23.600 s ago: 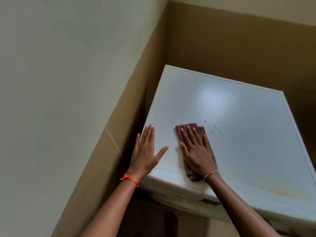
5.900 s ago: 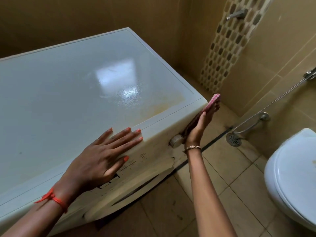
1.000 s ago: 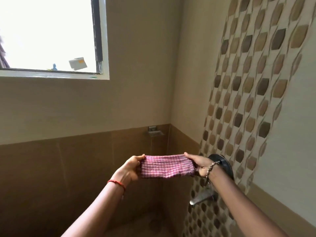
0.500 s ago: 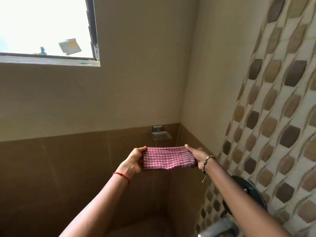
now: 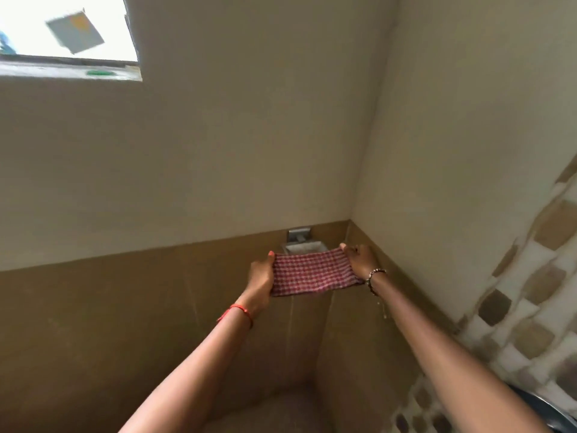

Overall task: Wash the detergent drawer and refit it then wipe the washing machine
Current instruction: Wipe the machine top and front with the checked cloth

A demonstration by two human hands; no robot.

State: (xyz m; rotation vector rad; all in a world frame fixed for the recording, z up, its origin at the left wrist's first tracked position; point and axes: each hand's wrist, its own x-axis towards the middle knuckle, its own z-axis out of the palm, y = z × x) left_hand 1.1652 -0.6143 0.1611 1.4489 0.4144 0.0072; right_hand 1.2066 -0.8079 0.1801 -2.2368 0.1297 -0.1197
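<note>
The red-and-white checked cloth (image 5: 313, 271) is stretched out flat in the air a little right of the frame's centre, pulled into a wide band between the two hands, its long edges running slightly uphill toward the right. The left hand (image 5: 260, 279) pinches the cloth's left end, thumb on top and fingers curled beneath, with a red thread bracelet (image 5: 240, 311) round the wrist. The right hand (image 5: 359, 260) grips the right end in the same way, fingers folded round the edge, and a beaded bracelet (image 5: 375, 274) hangs at that wrist. A few water drops (image 5: 382, 310) show just below the right forearm. Both forearms reach up from the bottom edge of the frame. Directly behind the upper edge of the cloth, a small metal soap dish (image 5: 301, 243) is fixed to the wall where the brown tile band (image 5: 93, 323) meets the paler wall above; whether the cloth touches it cannot be told. The walls meet in a corner just right of the dish. A patterned mosaic strip (image 5: 530, 307) of tan and brown pieces runs down the right side of the frame, blurred, and a dark rounded fitting (image 5: 559, 414) peeks in at the lower right corner. In the upper left a bright window (image 5: 31, 14) glows, with a pale square box (image 5: 75, 32) blurred against the light and a small green object (image 5: 100, 72) lying on the sill.
</note>
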